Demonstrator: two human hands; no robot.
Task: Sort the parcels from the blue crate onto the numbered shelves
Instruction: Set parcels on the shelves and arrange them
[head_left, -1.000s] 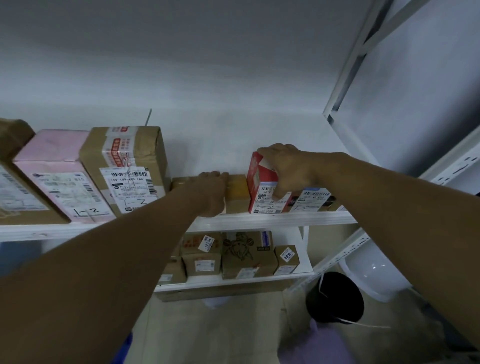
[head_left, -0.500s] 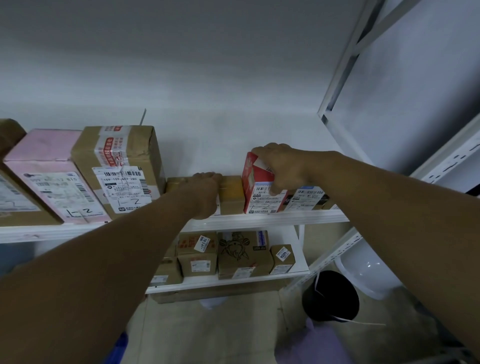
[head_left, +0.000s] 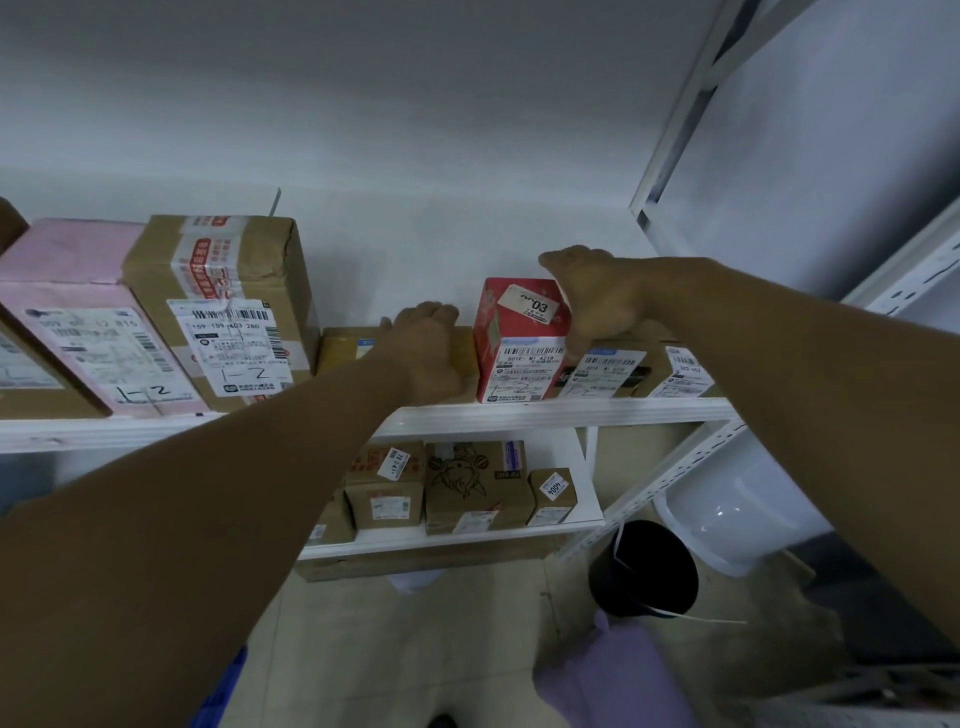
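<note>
A red parcel with a "03" sticker and a white label stands upright on the upper white shelf. My right hand grips its right side, fingers curling behind the top, thumb low at the front corner. My left hand rests closed over a low brown parcel just left of the red one. Flat brown parcels with labels lie to the right, under my right wrist. A corner of the blue crate shows at the bottom left.
A tall taped brown box and a pink box, both marked "1-2", fill the shelf's left. Several small brown boxes sit on the lower shelf. A black bucket stands on the floor by another white rack.
My right hand has slid from the red parcel's top to its right side, uncovering the "03" sticker. The left hand stays on the low brown parcel. The view shifted slightly.
</note>
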